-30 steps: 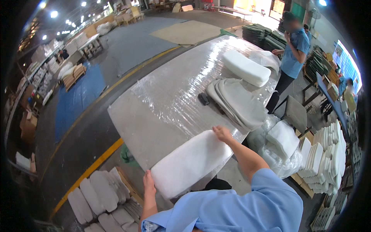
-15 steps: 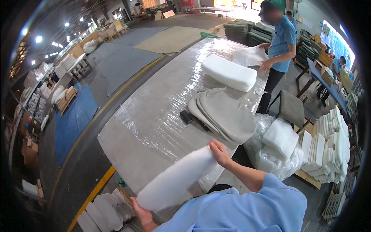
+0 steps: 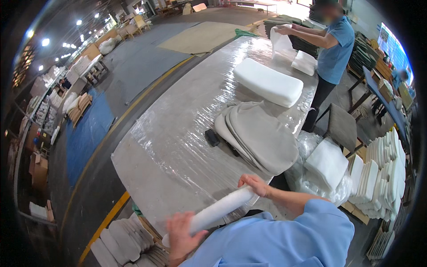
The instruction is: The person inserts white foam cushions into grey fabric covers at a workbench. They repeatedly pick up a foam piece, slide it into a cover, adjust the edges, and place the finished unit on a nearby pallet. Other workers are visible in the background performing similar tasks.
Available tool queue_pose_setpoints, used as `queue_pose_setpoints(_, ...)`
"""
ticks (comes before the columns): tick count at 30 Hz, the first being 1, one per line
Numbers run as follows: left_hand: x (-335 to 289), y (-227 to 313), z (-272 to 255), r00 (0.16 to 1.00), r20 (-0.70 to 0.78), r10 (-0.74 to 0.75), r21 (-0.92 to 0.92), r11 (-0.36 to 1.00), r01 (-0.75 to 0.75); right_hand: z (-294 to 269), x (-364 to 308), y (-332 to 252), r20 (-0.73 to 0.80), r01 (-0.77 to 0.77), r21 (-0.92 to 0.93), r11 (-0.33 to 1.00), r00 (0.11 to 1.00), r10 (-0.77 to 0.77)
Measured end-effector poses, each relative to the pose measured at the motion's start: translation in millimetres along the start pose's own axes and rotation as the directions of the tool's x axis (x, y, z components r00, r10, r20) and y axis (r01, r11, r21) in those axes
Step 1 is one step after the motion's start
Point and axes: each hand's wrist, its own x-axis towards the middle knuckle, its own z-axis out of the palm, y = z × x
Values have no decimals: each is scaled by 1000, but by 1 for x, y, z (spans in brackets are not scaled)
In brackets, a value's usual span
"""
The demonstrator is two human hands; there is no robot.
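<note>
A white batting sheet (image 3: 218,210), folded or rolled into a long narrow shape, lies across the near edge of the table in front of me. My right hand (image 3: 255,185) is closed around its right end. Over its left end lies my left hand (image 3: 183,236), slightly blurred, fingers stretched out and thumb apart. A small tip of the batting shows beyond that hand. Ahead of my right hand sit stacked grey fabric covers (image 3: 260,135), with a small black object (image 3: 212,138) at their left. Farther back is a thick white cushion pad (image 3: 268,82).
Shiny plastic film covers the table (image 3: 155,155). At the far right a co-worker (image 3: 336,44) in blue lifts a white sheet (image 3: 281,42). A grey-seated chair (image 3: 340,124), bagged white pads (image 3: 327,162) and stacked pads (image 3: 378,173) stand right; grey pads (image 3: 120,242) lie lower left.
The batting, held out broad between my hands, is now narrow and folded or rolled. My left hand has come up onto it and spread. The co-worker has raised a white sheet.
</note>
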Motion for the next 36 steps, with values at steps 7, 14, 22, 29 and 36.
queue_pose_setpoints(7,16,-10,51,968,212,-131,-69,986,149,-70,169,-40,-424,-244,-524,816,906,-1)
queue_pose_setpoints(14,7,-13,57,973,180,-147,-16,988,152,-53,233,-19,-498,-405,-755,516,866,-49)
queue_pose_setpoints(22,0,-11,84,993,16,-114,-11,993,114,-120,234,-9,-682,-315,-405,858,730,-54)
queue_pose_setpoints(29,-6,-11,81,991,45,-128,-49,990,130,-203,182,-92,-682,-17,-375,927,682,-263)
queue_pose_setpoints(36,-9,-4,43,975,151,-160,-5,987,163,-180,130,-237,-346,165,-224,960,908,-237)
